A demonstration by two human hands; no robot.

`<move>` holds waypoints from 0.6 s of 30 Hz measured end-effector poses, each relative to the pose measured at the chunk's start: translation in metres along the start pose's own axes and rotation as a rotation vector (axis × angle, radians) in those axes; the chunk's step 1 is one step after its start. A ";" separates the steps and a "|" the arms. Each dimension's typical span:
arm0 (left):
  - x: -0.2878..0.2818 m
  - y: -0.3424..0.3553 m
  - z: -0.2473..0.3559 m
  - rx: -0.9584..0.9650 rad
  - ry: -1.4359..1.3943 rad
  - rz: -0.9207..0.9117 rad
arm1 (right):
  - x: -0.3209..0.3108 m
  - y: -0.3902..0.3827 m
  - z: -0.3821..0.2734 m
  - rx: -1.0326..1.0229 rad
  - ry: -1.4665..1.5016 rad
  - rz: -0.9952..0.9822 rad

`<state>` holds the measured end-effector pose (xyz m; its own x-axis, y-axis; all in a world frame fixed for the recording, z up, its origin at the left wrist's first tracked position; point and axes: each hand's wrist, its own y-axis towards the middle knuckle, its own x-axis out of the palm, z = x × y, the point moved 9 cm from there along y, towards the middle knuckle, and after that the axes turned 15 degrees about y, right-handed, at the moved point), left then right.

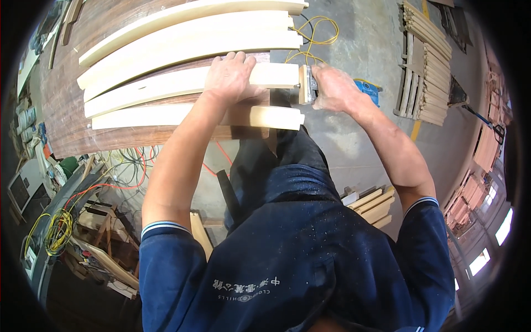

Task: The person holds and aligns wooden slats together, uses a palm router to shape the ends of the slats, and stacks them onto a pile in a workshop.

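Head view: five pale curved slats [182, 33] on worktop [66, 110]; my left hand [229, 77] presses one flat, right hand [332, 88] grips a small block [305, 84].

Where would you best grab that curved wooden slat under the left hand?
Probably mid-length, from above. The curved slat lies flat on the dark workbench, its long edges exposed, so fingers can span its narrow width, as the left hand presses near its right end.

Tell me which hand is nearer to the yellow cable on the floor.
Right. The right hand works at the plank's end, just below the yellow cable in the picture. The left hand presses flat on the curved plank, farther left.
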<state>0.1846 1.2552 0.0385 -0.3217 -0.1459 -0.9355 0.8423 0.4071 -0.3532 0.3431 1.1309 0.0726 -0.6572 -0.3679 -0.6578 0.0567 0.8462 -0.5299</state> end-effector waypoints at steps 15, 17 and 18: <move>0.002 0.005 -0.002 0.014 -0.027 -0.035 | -0.003 0.007 0.002 0.021 -0.056 0.018; 0.002 0.005 -0.001 0.015 -0.026 -0.045 | -0.005 0.007 0.002 0.027 -0.060 0.017; 0.001 0.005 0.000 0.015 -0.025 -0.055 | -0.006 0.007 0.000 0.034 -0.073 0.010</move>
<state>0.1888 1.2570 0.0354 -0.3568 -0.1906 -0.9145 0.8303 0.3840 -0.4039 0.3476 1.1391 0.0727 -0.6004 -0.3872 -0.6997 0.0892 0.8371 -0.5397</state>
